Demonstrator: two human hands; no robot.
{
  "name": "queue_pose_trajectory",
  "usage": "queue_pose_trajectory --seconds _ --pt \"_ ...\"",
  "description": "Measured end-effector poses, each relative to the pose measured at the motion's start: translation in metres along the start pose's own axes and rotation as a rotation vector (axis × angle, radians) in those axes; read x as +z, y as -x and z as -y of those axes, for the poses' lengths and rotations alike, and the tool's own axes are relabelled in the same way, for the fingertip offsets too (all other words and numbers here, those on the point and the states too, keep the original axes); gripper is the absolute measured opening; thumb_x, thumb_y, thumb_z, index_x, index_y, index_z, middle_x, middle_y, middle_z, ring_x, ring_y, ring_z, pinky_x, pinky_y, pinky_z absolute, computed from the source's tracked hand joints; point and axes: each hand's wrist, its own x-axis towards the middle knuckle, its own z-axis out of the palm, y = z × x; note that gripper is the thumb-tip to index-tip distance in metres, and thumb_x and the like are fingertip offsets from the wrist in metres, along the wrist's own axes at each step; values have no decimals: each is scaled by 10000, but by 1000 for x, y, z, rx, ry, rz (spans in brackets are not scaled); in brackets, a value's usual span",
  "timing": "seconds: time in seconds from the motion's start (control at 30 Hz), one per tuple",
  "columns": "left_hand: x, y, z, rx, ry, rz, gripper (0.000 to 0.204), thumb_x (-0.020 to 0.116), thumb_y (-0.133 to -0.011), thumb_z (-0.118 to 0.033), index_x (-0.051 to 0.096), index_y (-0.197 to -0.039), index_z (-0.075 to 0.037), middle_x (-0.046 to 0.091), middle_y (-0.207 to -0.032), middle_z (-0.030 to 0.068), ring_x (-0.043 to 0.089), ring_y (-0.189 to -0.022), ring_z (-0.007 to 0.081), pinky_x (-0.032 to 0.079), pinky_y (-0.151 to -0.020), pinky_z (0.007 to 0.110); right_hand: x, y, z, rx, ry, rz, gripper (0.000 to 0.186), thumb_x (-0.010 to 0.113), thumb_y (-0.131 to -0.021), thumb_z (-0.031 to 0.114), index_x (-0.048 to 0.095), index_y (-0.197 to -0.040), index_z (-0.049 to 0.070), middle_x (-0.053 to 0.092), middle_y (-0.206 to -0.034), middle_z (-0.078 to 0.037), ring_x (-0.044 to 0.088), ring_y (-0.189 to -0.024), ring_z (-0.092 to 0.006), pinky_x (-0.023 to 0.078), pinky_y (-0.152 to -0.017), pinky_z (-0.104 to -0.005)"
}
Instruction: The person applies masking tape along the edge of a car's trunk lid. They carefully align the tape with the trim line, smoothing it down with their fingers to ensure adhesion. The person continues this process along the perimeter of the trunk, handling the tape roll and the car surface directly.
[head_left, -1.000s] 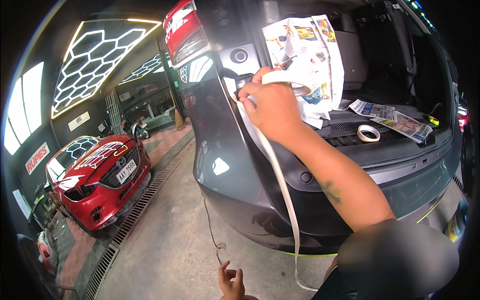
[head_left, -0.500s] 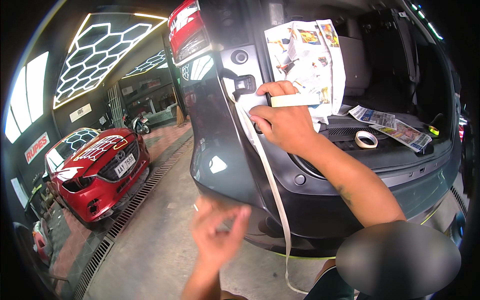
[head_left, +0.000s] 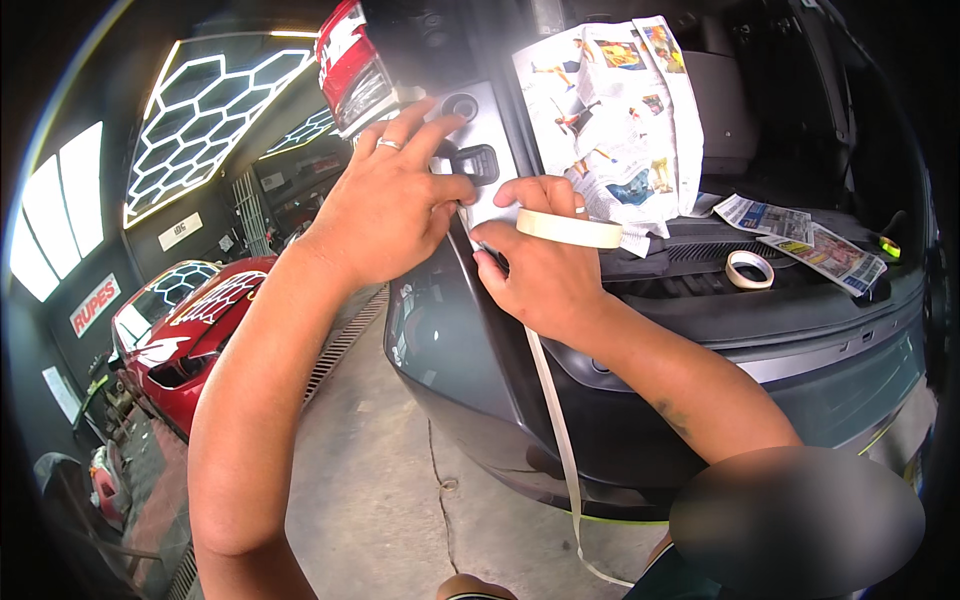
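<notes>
Two hands at car's (head_left: 450, 365) rear corner: left hand (head_left: 388, 205) fanned, right hand (head_left: 545, 268) curled, grips unclear | two tape rolls: one (head_left: 572, 229) across right fingers, one (head_left: 736, 276) behind | one strip (head_left: 553, 400) dangling, top hidden

The left hand (head_left: 385, 205) extends forward, fingers (head_left: 408, 122) spread, forearm (head_left: 252, 390) raised. The right hand (head_left: 548, 270) sits just beside it, fingers curled.

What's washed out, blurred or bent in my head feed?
Head view: pale haze veils the dark car pillar beside the red plastic tail lamp; a grey oval blur covers the lower right; fisheye curves the glossy grey bumper; the bare left hand and cream tape roll look fairly sharp.
</notes>
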Motion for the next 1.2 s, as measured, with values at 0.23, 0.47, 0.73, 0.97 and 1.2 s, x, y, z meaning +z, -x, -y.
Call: queue_pose_trajectory --seconds 0.23,0.47,0.73,0.97,1.2 --pt "-1 -8 2 -24 10 112 227 700 -991 -104 852 -1119 -214 487 -1786 142 260 -1753 451 208 -1401 644 0 5 -5 -57 10 0 220 935 -786 246 880 -975 146 646 -1378 -63 550 -1349 -309 483 -1022 -499" --pt "0 -14 -5 -24 -3 166 228 671 -1008 -93 843 -1092 -218 442 -1808 135 200 -1776 438 139 -1387 723 -1 5 -5 -35 28 45 226 929 -784 249 880 -967 126 635 -1404 -75 539 -1360 -308 482 -1047 -497" --pt "2 -13 -6 0 -45 175 196 674 -1043 -129 842 -1082 -223 407 -1819 129 186 -1778 432 145 -1368 799 3 4 -5 -46 19 13 192 930 -757 231 882 -905 117 655 -1366 -61 550 -1340 -302 484 -1038 -494" --pt "6 -13 -5 0 -48 176 210 676 -1058 -150 860 -1130 -223 401 -1822 126 183 -1779 426 147 -1367 799 2 5 -6 -82 34 5 169 932 -749 226 879 -871 121 658 -1366 -41 553 -1334 -298 482 -1029 -492" --pt "5 -13 -5 -1 -54 179 214 683 -1058 -155 871 -1133 -222 396 -1826 127 198 -1776 430 150 -1369 806 5 5 -7 -89 27 -25 150 916 -742 214 876 -842 110 677 -1335 -34 564 -1331 -286 482 -1028 -496"
